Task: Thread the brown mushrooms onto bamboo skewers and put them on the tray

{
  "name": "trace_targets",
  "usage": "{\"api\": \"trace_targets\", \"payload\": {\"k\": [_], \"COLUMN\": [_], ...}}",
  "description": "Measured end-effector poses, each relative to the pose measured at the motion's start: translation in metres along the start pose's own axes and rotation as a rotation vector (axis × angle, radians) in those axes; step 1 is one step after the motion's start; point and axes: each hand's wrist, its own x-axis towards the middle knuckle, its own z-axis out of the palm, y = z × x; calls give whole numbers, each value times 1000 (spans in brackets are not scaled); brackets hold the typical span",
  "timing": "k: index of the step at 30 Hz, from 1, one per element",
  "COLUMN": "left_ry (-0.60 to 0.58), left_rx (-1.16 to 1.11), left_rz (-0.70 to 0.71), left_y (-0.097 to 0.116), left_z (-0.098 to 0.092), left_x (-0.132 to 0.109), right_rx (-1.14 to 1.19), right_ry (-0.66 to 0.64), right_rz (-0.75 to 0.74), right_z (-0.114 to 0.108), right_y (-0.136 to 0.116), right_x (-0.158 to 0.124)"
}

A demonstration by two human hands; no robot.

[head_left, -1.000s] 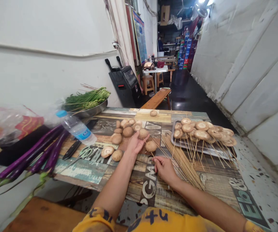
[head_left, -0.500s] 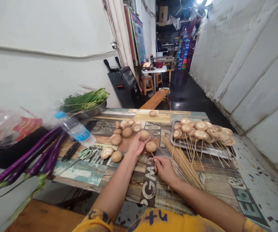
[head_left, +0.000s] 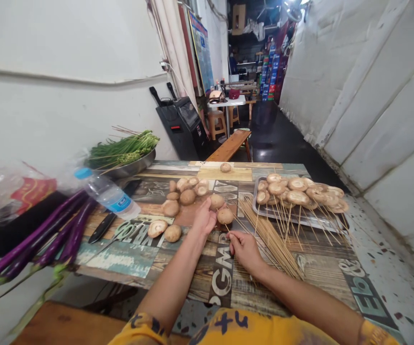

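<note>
Patterned wooden tabletop (head_left: 127, 256) is dotted with round brown mushrooms (head_left: 188, 197), a thin bamboo skewer (head_left: 227, 233) is pinched by the right hand (head_left: 246, 251), and the grip of the left hand (head_left: 204, 218) cannot be told.

Left hand (head_left: 204, 218) eased back from mushroom (head_left: 217, 201) (head view shifted)

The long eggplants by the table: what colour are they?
The eggplants are glossy deep purple with green stems, shown best in the head view.
</note>
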Motion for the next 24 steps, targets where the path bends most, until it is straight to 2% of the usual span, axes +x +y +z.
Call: {"api": "trace_targets", "payload": {"k": [3,8,14,24], "left_ry": [-24,-66,-101,-172], "left_rx": [20,-21,57,150], "left_rz": [-17,-130,-265,-210], "left_y": [0,0,-14,-24], "left_z": [2,11,20,21], "left_x": [-3,-13,-31,-38], "right_rx": [7,39,8,6], "right_ry": [3,29,48,69], "right_rz": [3,-8,-45,-58], "right_z": [0,0,-2,1], "right_y": [-1,-2,0,0], "right_x": [0,2,4,0]}}
